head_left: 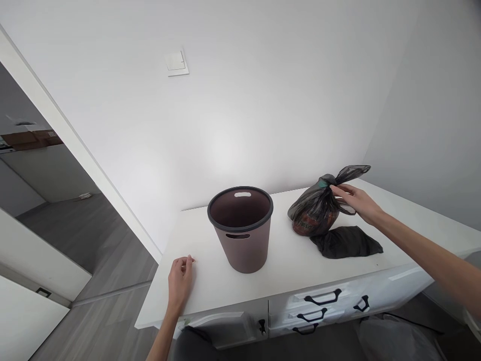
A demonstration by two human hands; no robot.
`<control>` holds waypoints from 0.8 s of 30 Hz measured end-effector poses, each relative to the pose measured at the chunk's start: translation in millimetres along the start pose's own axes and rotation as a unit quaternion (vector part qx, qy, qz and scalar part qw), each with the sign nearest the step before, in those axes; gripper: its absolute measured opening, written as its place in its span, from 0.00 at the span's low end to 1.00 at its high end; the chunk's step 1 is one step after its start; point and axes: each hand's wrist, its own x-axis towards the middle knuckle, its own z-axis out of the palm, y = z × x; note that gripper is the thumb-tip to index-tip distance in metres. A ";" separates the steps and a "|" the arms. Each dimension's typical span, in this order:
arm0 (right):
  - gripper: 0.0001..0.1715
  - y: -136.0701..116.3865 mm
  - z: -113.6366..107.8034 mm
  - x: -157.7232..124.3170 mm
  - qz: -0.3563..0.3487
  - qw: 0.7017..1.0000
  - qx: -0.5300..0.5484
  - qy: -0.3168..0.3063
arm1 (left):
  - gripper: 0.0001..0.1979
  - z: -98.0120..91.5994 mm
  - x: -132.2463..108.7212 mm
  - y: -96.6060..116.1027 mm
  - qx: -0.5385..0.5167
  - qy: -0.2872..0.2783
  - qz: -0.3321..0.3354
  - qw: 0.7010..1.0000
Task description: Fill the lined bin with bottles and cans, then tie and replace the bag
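A mauve trash can (248, 250) with a dark rim and cut-out handles stands upright in the middle of the white cabinet top. To its right sits a tied black garbage bag (313, 208), its thin plastic showing something reddish inside. My right hand (355, 200) pinches the bag at its knot, beneath the loose ends. In front of the bag lies a bundle of folded black bags (347, 242). My left hand (180, 281) rests on the cabinet top, left of the trash can, its fingers curled in with nothing visible in them.
The white cabinet top (205, 286) meets the wall behind and ends at a front edge above drawers with black handles (323, 297). A light switch (176, 62) is on the wall. A doorway opens at the left. Below right, a translucent plastic bag (394, 338) shows.
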 end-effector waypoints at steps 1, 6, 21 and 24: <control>0.34 -1.3 -1.6 -8.3 0.003 1.000 -0.015 -0.004 | 0.22 0.1 -0.3 0.3 0.001 0.000 0.001 1.000; 0.44 9.9 -7.1 -48.8 0.020 0.999 -0.028 0.004 | 0.22 1.5 -0.7 0.9 0.004 0.000 0.000 1.000; 0.53 51.0 14.5 -92.7 -0.061 0.995 -0.066 -0.050 | 0.23 3.7 2.5 0.4 0.014 -0.006 -0.006 1.000; 0.54 56.0 26.1 -78.9 -0.067 0.994 -0.067 -0.061 | 0.23 4.1 2.3 0.7 0.012 -0.007 -0.006 1.000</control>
